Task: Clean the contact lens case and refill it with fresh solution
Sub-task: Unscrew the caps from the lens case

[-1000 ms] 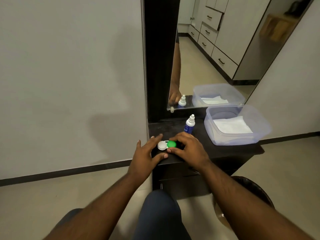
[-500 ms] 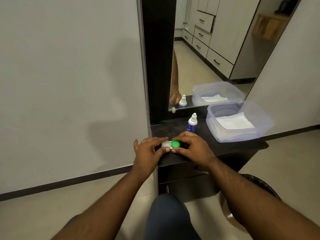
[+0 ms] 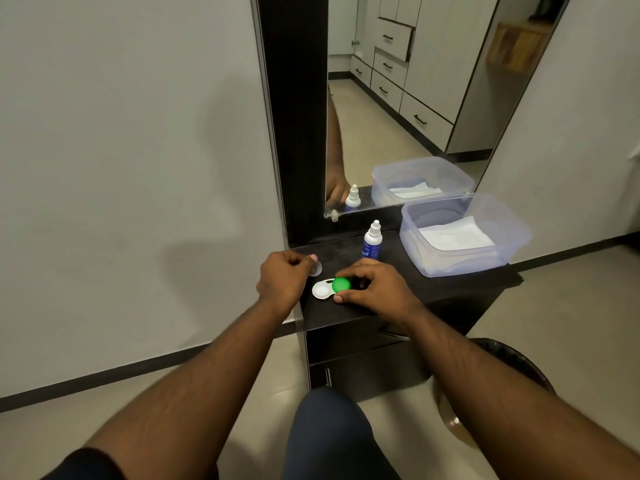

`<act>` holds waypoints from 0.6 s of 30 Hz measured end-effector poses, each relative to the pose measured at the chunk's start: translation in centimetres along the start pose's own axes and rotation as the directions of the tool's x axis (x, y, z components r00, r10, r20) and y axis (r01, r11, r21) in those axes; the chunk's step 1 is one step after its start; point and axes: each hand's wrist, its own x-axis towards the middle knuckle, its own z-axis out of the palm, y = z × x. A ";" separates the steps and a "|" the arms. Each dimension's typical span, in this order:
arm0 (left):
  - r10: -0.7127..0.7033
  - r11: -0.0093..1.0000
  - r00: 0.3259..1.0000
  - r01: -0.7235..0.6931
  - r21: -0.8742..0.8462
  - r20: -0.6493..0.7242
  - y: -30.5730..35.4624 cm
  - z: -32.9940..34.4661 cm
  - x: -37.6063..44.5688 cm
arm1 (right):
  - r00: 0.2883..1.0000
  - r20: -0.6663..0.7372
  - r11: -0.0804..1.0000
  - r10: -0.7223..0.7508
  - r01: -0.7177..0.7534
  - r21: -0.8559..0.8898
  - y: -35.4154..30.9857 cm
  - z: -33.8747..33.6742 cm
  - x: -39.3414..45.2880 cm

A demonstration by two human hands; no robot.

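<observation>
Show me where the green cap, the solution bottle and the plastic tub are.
green cap (image 3: 341, 284), head view, on its top face.
solution bottle (image 3: 372, 247), head view, on its blue label.
plastic tub (image 3: 460, 263), head view, on its front wall.

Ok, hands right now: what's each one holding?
Left hand: closed on the white cap, lifted off.
Right hand: gripping the lens case at its green cap.

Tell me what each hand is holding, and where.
Left hand pinches the removed white cap by its rim; right hand grips the green cap sides.
</observation>
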 end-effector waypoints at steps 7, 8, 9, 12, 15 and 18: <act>0.108 0.994 0.991 -0.110 -0.023 -0.081 -0.3 -1.1 -1.2 | 0.999 0.010 0.999 0.039 -0.039 0.028 0.0 0.0 0.1; 0.174 0.983 0.979 -0.180 -0.045 -0.102 -0.5 -1.5 -2.1 | 0.999 0.018 0.998 0.044 -0.044 0.034 -0.1 -0.1 0.1; 0.244 0.967 0.966 -0.249 -0.052 -0.085 -0.8 -1.9 -3.2 | 0.999 0.026 0.998 0.043 -0.044 0.040 -0.2 -0.2 0.0; 0.368 0.920 0.924 -0.378 0.098 0.105 -1.9 -1.7 -5.7 | 0.998 0.042 0.998 0.040 -0.043 0.055 -0.2 -0.4 -0.2; 0.300 0.919 0.946 -0.322 0.228 0.127 -2.4 -0.9 -6.0 | 0.997 0.047 0.996 0.060 -0.063 0.067 -0.4 -0.4 -0.6; 0.268 0.939 0.956 -0.286 0.191 0.116 -2.4 -0.6 -5.3 | 0.998 0.039 0.993 0.057 -0.061 0.097 -0.5 -0.4 -0.8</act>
